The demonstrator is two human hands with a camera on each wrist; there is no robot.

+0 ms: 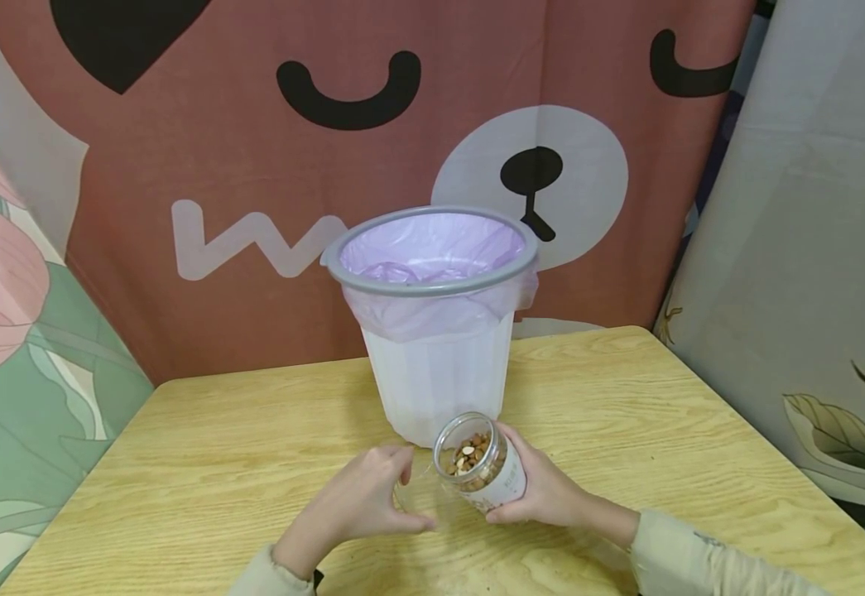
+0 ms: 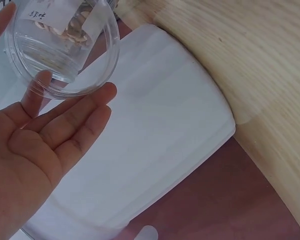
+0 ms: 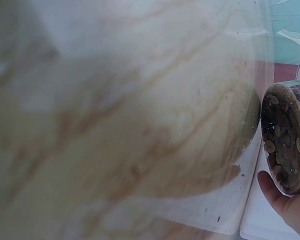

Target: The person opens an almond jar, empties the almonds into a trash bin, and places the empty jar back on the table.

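Note:
My right hand grips a clear jar with a white label, tilted so that its open mouth faces up and left. Brown and pale nuts fill part of it; its base shows at the right edge of the right wrist view, above my thumb. Close to the jar's mouth, my left hand holds a round clear lid by its edge, between thumb and fingers. The lid is nearly invisible in the head view. Behind both hands stands a white bin with a grey rim.
A thin purple bag lines the bin and folds over its rim. The bin stands on a light wood-grain table. A brown curtain with a cartoon bear face hangs behind, and patterned cloths hang at both sides.

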